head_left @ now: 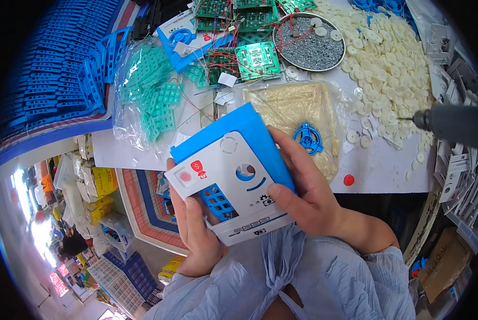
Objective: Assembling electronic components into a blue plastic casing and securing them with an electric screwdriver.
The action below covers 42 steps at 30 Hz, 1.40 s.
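Between both hands, close to my body, I hold a toy money box casing (pixel 225 160), tilted. It has a white front panel with red and black prints, a round hole and a square opening, and a blue plastic body behind. My left hand (pixel 199 237) grips its lower left edge, thumb by the square opening. My right hand (pixel 305 194) wraps the right side, thumb on the white face and fingers behind the blue body. Beyond the casing, a blue ring-shaped part (pixel 308 140) lies on a plastic-wrapped tan pad (pixel 276 101). A small red cap (pixel 349 180) sits near the table's front edge.
Green circuit boards (pixel 257 60) with red wires and a round tray of screws (pixel 343 53) stand at the back. Cream discs (pixel 391 69) cover the right. An electric screwdriver (pixel 452 121) juts in there. Teal rubber keypads (pixel 151 80) and stacked blue parts (pixel 50 64) lie left.
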### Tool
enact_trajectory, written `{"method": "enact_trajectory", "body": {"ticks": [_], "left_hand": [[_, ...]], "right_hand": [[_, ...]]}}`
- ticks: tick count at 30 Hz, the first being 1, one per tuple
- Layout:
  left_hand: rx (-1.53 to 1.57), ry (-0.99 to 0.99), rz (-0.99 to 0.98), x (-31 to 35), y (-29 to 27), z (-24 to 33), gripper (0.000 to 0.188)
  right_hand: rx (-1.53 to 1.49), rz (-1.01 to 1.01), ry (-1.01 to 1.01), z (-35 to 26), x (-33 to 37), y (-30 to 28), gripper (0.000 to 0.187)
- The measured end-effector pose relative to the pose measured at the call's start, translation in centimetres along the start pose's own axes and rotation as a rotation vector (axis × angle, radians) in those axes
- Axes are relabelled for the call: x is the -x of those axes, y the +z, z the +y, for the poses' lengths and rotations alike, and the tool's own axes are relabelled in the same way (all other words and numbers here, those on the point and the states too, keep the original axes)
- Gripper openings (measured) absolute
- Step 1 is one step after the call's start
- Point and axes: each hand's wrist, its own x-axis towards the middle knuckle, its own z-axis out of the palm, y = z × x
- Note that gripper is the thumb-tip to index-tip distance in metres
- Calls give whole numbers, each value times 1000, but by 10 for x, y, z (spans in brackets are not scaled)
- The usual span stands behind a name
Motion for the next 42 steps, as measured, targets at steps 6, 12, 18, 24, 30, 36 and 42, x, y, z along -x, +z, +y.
{"method": "enact_trajectory", "body": {"ticks": [6,12,18,24,30,36,42], "left_hand": [[114,69,-14,-18,-17,-27,50],[48,163,20,-34,-29,-32,46],[118,147,-38,-50,-14,-16,49],[-145,514,-148,-80,-28,-28,60],[455,-238,-672,-118,19,33,88],[-276,117,-536,-111,26,4,54],[-697,395,-480,-93,31,-39,59]], "right_hand": [[-186,22,53,-4,-1,4,73],[-225,-115,261,-9,-6,-13,89],[-278,-62,410,-15,-6,-21,86],[1,-12,35,-12,-7,-40,57],[994,-172,-596,-73,-47,-109,38],[667,264,-164,-62,-17,-91,51],[1227,218,-72,-32,13,-84,63]]}}
